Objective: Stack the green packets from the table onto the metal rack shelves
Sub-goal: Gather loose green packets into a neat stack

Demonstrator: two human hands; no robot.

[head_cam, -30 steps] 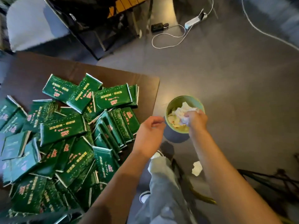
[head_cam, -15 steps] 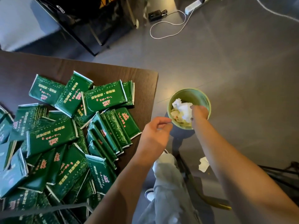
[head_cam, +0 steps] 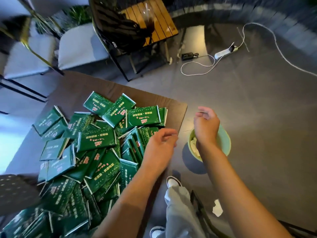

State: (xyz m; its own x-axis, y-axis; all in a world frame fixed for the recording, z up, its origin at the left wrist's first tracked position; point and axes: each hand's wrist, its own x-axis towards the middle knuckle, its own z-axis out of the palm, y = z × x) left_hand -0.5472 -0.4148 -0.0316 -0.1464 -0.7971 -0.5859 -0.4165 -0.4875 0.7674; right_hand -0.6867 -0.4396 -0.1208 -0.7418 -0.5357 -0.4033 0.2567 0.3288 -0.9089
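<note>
Hands empty above packet pile

Packets (head_cam: pixel 96 140) heaped on dark table (head_cam: pixel 176 107), centre-left. Left hand (head_cam: pixel 159 146) over pile's right edge, fingers loosely curled, holding nothing. Right hand (head_cam: pixel 205 124) above green bin (head_cam: pixel 224 143), relaxed, empty. Power strip (head_cam: pixel 226 51) upper right.

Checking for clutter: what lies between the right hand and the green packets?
Head view: only the left hand over the table's edge; the right hand hovers above the bin, off the packets.

packets (head_cam: pixel 96 140) heaped on table (head_cam: pixel 178 109), bin (head_cam: pixel 224 143) right
</note>
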